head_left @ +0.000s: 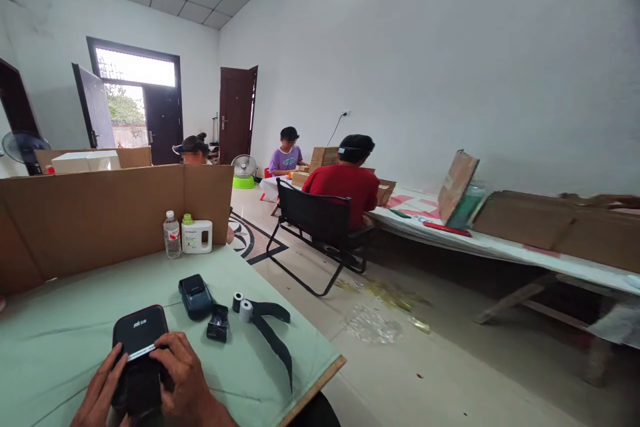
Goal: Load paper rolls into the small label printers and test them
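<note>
A black, rounded device that looks like a portable printer, with a pale logo on top, sits at the front of the green-covered table. My left hand grips its left side, fingertips near a white strip across the device. On the right side, my right hand has its fingers bent over the edge, with the fingertips at the strip's other end. Both hands partly hide the lower part. Beyond them lie a second dark device, a small black box and two small rolls with black strips trailing off.
A cardboard screen stands along the table's far side. In front of it are a clear bottle and a white jug. A person in red sits on a black folding chair; two other people are farther back. Plastic scraps litter the floor.
</note>
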Demonstrator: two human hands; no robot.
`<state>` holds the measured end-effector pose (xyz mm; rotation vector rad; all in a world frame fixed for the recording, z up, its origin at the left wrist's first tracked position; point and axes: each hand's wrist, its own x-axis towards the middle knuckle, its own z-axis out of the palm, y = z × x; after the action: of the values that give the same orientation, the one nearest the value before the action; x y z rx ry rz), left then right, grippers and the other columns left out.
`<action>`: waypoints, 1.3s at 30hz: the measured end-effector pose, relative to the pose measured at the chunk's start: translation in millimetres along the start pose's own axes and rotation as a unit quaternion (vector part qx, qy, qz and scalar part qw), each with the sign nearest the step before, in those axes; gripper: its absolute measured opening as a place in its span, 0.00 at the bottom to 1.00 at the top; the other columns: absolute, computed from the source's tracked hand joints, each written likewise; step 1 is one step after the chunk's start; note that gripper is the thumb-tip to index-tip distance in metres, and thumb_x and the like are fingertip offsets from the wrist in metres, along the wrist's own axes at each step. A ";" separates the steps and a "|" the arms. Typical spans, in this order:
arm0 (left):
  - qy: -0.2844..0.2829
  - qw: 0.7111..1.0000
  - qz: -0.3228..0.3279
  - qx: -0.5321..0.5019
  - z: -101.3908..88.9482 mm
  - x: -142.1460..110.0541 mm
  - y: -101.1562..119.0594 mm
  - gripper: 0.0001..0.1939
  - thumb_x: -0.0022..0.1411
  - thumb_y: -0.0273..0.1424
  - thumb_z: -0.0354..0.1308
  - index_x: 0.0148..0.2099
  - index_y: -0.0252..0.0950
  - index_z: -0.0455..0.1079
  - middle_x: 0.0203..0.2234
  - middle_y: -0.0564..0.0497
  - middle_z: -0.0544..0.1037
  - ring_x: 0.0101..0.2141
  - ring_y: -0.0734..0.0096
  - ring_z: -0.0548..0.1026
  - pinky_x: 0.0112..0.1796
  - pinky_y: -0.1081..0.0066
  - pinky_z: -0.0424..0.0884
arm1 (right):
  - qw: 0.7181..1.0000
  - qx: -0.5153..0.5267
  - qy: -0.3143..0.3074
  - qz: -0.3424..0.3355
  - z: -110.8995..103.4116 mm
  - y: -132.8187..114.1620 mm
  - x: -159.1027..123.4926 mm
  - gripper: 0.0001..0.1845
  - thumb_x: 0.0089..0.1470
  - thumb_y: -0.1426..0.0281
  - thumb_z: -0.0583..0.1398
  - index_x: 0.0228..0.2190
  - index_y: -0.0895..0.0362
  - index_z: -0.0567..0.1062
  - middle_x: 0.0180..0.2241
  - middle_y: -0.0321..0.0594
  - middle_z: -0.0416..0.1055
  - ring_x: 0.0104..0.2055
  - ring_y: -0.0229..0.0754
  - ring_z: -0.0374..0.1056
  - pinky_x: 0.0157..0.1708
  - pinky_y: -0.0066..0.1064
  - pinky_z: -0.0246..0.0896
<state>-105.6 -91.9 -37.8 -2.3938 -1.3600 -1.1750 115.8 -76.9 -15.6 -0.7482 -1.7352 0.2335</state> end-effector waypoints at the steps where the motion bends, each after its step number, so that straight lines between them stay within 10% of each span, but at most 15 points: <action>1: -0.004 1.000 -0.003 -0.004 -3.6 0.8 3.4 0.38 0.65 0.35 0.58 0.74 0.52 0.52 0.67 0.44 0.68 0.61 0.50 0.73 0.55 0.54 0.77 | 1.000 0.001 -0.007 0.003 -1.8 -1.8 -0.5 0.30 0.37 0.78 0.59 0.46 0.53 0.77 0.46 0.46 0.73 0.48 0.51 0.69 0.49 0.43 0.70; 12: -0.101 0.988 -0.100 -0.067 -44.0 12.3 31.6 0.42 0.60 0.30 0.64 0.73 0.44 0.52 0.70 0.38 0.62 0.66 0.46 0.66 0.61 0.46 0.70 | 0.998 0.004 -0.053 0.021 -16.9 -11.9 -5.2 0.29 0.46 0.84 0.57 0.49 0.54 0.77 0.49 0.48 0.72 0.52 0.51 0.66 0.53 0.46 0.69; 39: -0.111 0.986 -0.084 -0.088 -38.9 16.7 30.5 0.30 0.60 0.31 0.63 0.65 0.40 0.65 0.67 0.39 0.67 0.65 0.47 0.68 0.62 0.47 0.69 | 0.999 0.011 -0.043 0.029 -15.0 -8.8 -8.5 0.25 0.51 0.84 0.56 0.45 0.51 0.79 0.48 0.45 0.73 0.52 0.50 0.67 0.52 0.47 0.69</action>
<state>-98.7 -116.9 7.5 -2.6463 -1.6168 -1.1381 127.6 -92.2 -13.2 -0.7824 -1.7907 0.3281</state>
